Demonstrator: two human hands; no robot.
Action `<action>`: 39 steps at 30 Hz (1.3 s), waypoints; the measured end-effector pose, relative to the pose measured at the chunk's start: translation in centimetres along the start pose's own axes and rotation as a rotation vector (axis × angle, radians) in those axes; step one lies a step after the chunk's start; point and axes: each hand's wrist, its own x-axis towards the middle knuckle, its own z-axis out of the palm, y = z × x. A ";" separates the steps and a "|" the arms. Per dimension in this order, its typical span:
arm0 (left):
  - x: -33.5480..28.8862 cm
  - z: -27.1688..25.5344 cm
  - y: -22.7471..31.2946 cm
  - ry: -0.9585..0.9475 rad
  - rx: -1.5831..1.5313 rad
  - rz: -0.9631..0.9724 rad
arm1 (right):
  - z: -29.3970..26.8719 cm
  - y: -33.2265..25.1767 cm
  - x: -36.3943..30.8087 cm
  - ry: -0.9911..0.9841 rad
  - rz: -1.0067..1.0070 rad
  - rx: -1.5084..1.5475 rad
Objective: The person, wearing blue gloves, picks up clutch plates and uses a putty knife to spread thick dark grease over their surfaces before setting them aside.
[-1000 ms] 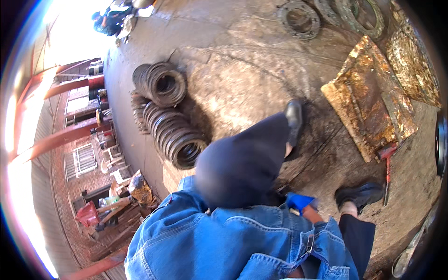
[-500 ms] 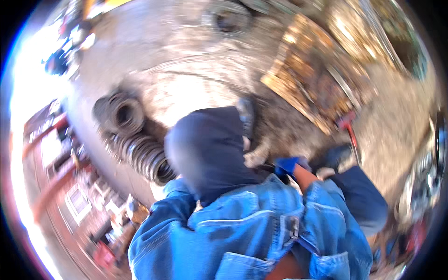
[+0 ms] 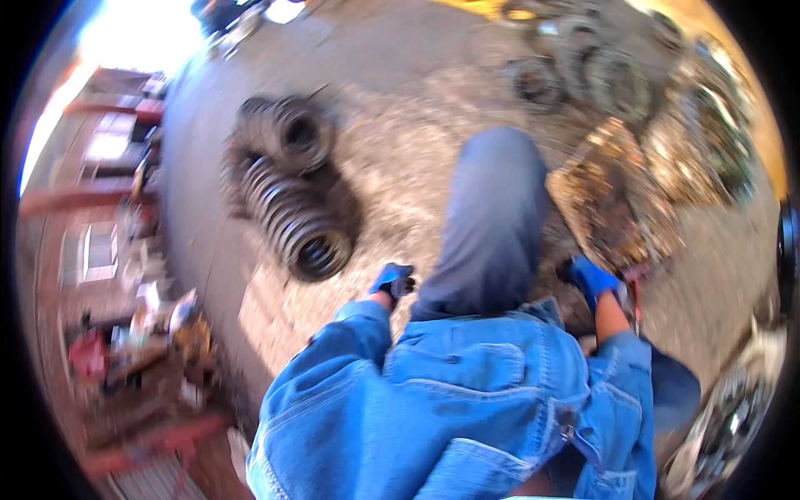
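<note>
A: Largest first: the concrete floor [image 3: 400, 108] fills the view, gritty and sunlit. On it lies a row of dark metal rings [image 3: 287, 200], stacked on edge, to the person's left. To the right is a rusty metal plate [image 3: 612, 204], with more rings blurred beyond it.

B: And the person?

A: A denim jacket [image 3: 450, 400] fills the lower frame; one raised knee in dark trousers [image 3: 492, 225] stands between the two hands. The left hand [image 3: 393, 280], in a blue glove, is curled shut beside the knee; whether it grips anything cannot be told. The right hand [image 3: 593, 277], also gloved in blue, reaches down to the near edge of the rusty plate, just beside a red-handled tool [image 3: 635, 287] on the floor. The blur hides how far its fingers are spread and whether they touch plate or tool.

B: What could go wrong?

A: In my judgement the plate's ragged, corroded edge could cut through a thin glove if it is gripped and dragged. The person is crouched on loose grit, so a heavy lift could cost them their footing. The rings, standing on edge, could roll if knocked.

B: Compared with a second earlier?

A: Then only the right glove showed, tucked close under the knee, and both shoes were in view. Now the left hand has appeared, the right has moved out towards the plate, and the head has swung, blurring the scene.
</note>
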 end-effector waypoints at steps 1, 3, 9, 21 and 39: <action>1.9 -1.0 -1.4 -0.014 -0.080 -0.024 | -2.2 -1.3 -0.8 0.084 -0.007 -0.014; 5.3 -1.6 0.2 -0.071 -0.132 -0.003 | -7.6 -1.3 -4.0 0.369 -0.030 -0.048; 8.8 -1.8 18.5 -0.097 -0.166 0.369 | -19.2 1.8 -15.1 0.555 -0.024 0.245; -1.4 15.2 46.6 -0.251 0.367 0.732 | -19.4 11.2 -23.9 0.691 0.210 0.269; 19.7 41.2 60.0 -0.548 0.197 0.820 | -23.6 11.1 -22.0 0.477 0.380 0.879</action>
